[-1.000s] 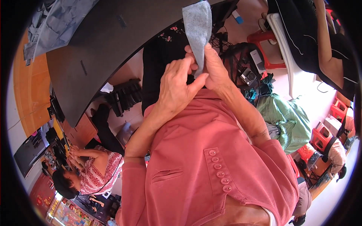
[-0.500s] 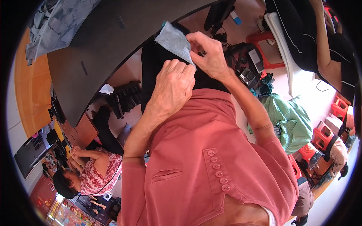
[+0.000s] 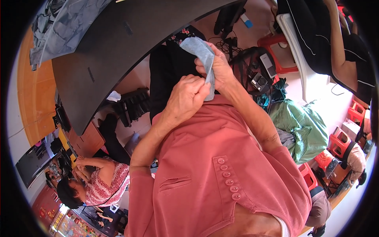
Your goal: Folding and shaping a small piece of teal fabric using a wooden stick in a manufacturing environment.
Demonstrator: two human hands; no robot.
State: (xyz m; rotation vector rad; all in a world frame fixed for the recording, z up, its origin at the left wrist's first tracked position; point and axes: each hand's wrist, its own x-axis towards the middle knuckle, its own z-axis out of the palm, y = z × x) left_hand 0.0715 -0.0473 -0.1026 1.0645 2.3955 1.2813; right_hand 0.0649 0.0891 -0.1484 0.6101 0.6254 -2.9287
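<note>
The grey-blue cloth (image 3: 200, 49) is up in front of the person's waist, above the black trousers (image 3: 164, 65), with its wide end bent over toward the left. The left hand (image 3: 184, 96) is curled with its fingers pinched together on the cloth's narrow lower part. The right hand (image 3: 222, 71) is clamped on the cloth higher up, partly hidden behind it. A dark table (image 3: 104, 55) stands beyond, with grey cloth pieces (image 3: 65, 31) at its far left, and a green sack (image 3: 304, 128) lies to the right
</note>
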